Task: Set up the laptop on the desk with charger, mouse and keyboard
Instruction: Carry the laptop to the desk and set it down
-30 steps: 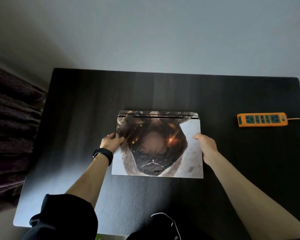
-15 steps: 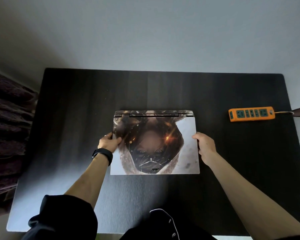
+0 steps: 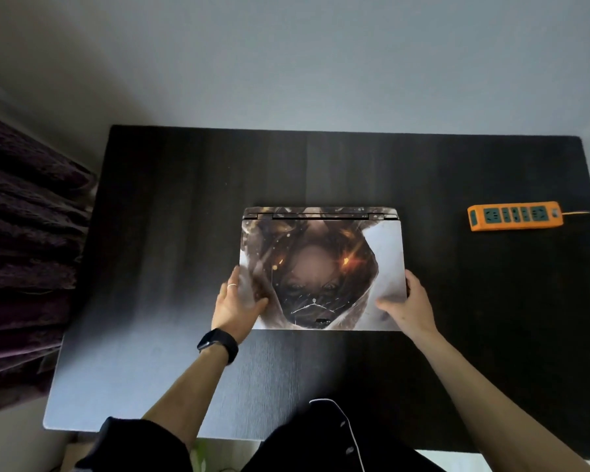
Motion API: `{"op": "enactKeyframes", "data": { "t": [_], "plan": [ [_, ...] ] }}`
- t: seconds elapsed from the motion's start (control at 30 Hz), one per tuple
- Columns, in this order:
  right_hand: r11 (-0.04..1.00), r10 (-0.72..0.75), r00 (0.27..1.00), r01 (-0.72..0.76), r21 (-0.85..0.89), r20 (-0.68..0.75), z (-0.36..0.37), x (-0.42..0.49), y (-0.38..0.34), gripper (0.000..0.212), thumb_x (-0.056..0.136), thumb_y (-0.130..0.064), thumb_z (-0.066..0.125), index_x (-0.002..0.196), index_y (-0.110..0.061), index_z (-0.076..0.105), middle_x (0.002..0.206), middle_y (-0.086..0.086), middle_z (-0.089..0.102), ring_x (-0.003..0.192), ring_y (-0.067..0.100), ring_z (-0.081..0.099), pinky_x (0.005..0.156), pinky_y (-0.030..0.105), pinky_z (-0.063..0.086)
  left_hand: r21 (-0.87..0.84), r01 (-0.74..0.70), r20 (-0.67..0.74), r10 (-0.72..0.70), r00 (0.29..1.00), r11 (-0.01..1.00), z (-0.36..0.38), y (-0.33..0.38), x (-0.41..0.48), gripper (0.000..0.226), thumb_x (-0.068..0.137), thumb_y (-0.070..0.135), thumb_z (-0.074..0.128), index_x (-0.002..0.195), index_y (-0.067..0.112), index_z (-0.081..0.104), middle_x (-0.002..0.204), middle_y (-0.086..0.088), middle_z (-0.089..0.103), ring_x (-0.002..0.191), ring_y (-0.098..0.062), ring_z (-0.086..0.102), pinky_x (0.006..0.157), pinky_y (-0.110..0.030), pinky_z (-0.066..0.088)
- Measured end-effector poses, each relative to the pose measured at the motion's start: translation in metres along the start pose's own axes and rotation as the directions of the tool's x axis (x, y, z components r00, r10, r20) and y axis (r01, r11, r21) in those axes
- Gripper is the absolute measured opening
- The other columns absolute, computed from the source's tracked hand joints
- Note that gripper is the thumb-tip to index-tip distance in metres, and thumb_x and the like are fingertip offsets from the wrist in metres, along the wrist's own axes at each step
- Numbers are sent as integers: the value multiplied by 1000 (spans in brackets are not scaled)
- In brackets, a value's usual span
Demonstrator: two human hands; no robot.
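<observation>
A closed laptop (image 3: 321, 253) with a printed picture on its lid lies flat in the middle of the dark desk (image 3: 171, 206), hinge away from me. My left hand (image 3: 237, 308) rests on the lid's near left corner, thumb on top and fingers along the left edge; a ring and a black wrist band show. My right hand (image 3: 407, 306) holds the near right corner, thumb on the lid and fingers around the right edge. No charger, mouse or keyboard is in view.
An orange power strip (image 3: 515, 216) with green sockets lies at the desk's right edge, its cable running off to the right. Dark purple fabric (image 3: 24, 253) hangs beside the desk's left side. A pale wall stands behind the desk.
Both hands have slid from the laptop's side edges toward its near corners. The left palm now lies on the lid. The laptop stays flat and closed.
</observation>
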State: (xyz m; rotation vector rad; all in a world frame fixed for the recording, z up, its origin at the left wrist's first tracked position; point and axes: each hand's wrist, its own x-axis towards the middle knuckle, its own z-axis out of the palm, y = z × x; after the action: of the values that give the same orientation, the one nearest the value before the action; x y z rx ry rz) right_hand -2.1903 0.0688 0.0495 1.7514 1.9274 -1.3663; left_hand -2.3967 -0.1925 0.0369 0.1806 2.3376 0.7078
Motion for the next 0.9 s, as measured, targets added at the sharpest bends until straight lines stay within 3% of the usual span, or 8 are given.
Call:
{"op": "enactKeyframes", "data": {
  "t": [0.17, 0.47, 0.73, 0.9],
  "plan": [
    [987, -106, 993, 110, -119, 45, 7, -21, 29, 123, 66, -37, 93, 159, -20, 16, 164, 6, 25, 149, 32, 30, 118, 51, 33, 119, -155, 50, 150, 987, 981, 7, -35, -33, 99, 72, 45, 79, 150, 44, 18, 155, 9, 21, 140, -14, 26, 109, -35, 39],
    [944, -184, 982, 188, -272, 41, 13, -33, 48, 120, 70, -45, 89, 160, -24, 12, 166, 3, 17, 150, 30, 26, 118, 47, 32, 371, -303, 103, 286, 953, 878, 5, -48, -25, 80, 85, 30, 73, 152, 28, 30, 155, -14, 25, 137, -34, 32, 109, -42, 37],
    [886, -210, 978, 192, -423, 2, 21, -31, 44, 118, 79, -38, 83, 162, -23, 1, 169, 3, 7, 152, 34, 22, 121, 47, 29, 405, -330, 124, 306, 944, 853, 5, -38, -14, 78, 89, 30, 68, 153, 28, 24, 157, -14, 19, 139, -36, 28, 110, -45, 37],
    [865, -190, 982, 173, -471, 12, 14, -22, 36, 114, 82, -42, 80, 161, -24, 0, 170, 2, 4, 152, 35, 22, 119, 45, 28, 399, -352, 155, 316, 936, 847, 1, -25, 2, 85, 84, 35, 73, 151, 36, 21, 154, -10, 18, 137, -33, 33, 103, -46, 47]
  ]
}}
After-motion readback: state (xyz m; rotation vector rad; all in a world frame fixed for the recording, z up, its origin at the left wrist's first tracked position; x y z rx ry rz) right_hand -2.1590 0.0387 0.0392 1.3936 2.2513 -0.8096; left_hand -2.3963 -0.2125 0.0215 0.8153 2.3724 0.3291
